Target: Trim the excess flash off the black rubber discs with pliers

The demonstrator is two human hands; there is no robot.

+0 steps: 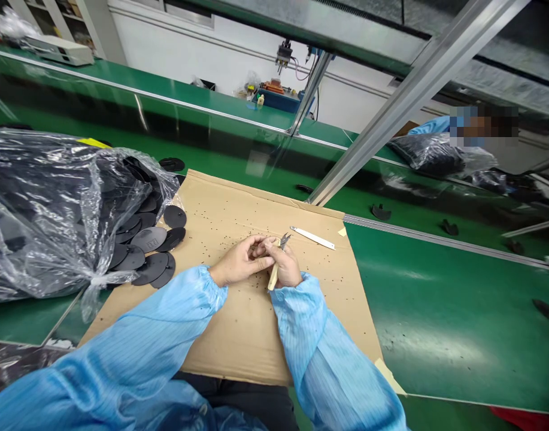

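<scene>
Right hand (287,267) is gripping nippers (274,277) above the cardboard's (238,350) middle.
Left hand (242,261) is curling its fingers beside them, whether gripping I cannot tell; black discs (149,239) are lying at the left edge.

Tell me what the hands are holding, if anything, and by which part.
The right hand holds a plier-like tool by its pale handles. Whether the left hand holds anything cannot be told.
</scene>
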